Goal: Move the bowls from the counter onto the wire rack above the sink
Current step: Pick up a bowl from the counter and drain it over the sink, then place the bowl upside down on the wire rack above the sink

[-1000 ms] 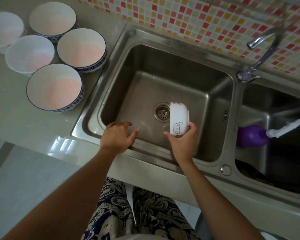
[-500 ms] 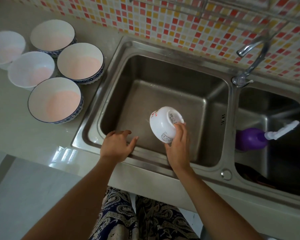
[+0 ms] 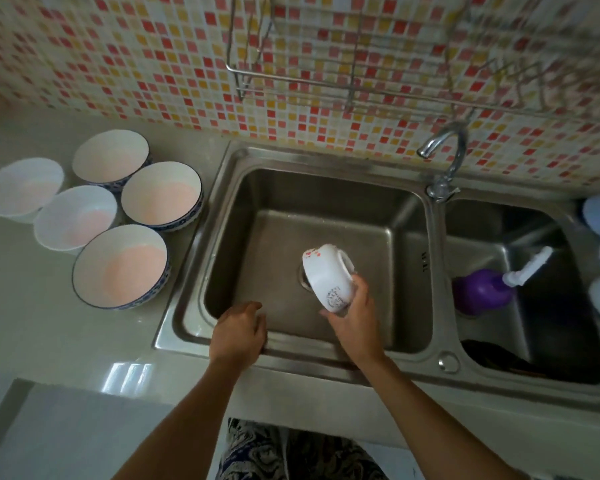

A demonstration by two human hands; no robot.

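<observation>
Head view: the right hand (image 3: 355,323) curls its fingers around a small white bowl (image 3: 329,277) tipped over the left sink basin (image 3: 406,244), while the left hand (image 3: 239,332) rests loosely spread, holding nothing, on the basin's front edge.

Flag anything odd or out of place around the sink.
One thing: a purple spray bottle lies on its side in the right sink basin, nozzle up. The small white bowl in the right hand is tipped over the left basin. Nothing looks spilled or broken.
</observation>
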